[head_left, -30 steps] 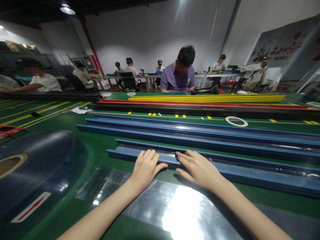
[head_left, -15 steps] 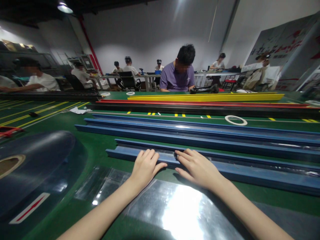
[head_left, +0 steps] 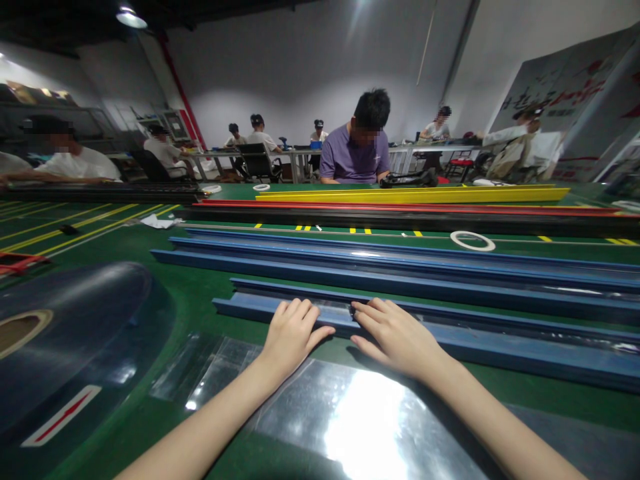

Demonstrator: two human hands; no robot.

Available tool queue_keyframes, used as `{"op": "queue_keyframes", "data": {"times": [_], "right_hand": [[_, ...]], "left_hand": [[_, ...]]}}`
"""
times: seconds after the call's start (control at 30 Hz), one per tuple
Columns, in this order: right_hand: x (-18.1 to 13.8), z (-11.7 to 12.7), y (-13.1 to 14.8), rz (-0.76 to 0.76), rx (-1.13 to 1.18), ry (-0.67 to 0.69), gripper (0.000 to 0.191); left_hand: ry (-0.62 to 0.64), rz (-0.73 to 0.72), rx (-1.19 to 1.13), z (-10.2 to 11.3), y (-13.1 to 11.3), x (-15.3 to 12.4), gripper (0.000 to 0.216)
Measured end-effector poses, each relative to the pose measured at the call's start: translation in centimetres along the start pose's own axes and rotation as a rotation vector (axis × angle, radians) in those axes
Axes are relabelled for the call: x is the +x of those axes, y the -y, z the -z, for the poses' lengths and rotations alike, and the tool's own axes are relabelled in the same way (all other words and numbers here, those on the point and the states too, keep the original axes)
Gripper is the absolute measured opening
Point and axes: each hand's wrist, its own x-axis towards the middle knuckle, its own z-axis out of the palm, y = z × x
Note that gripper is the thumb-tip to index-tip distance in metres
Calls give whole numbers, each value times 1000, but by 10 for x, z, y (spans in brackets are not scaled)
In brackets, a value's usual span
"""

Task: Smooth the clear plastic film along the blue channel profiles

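A long blue channel rail [head_left: 505,345] lies crosswise in front of me, its hollow facing up. My left hand [head_left: 293,330] is over its near wall toward the left end, fingers bent into the hollow and thumb out to the right along the near side. A short way to the right, my right hand [head_left: 393,330] grips the same wall, thumb on the near face and fingers reaching inside. Clear, shiny film shows in the hollow between the hands. The fingertips of the left hand are hidden by the wall.
Clear plastic film [head_left: 310,400] lies under my forearms. A big roll wrapped in dark blue film [head_left: 100,313] sits at left. Beyond are more blue rails [head_left: 310,263], a tape roll [head_left: 473,241], red-and-black rails [head_left: 350,212] and a yellow rail [head_left: 415,195]. A person in purple [head_left: 353,157] sits opposite.
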Motion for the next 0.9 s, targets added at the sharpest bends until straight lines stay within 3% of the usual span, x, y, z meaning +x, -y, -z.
{"op": "queue_keyframes", "data": {"times": [0.9], "right_hand": [[-1, -6, -1, -10, -15, -72, 26]], "left_hand": [[24, 5, -55, 0, 1, 0, 32]]}}
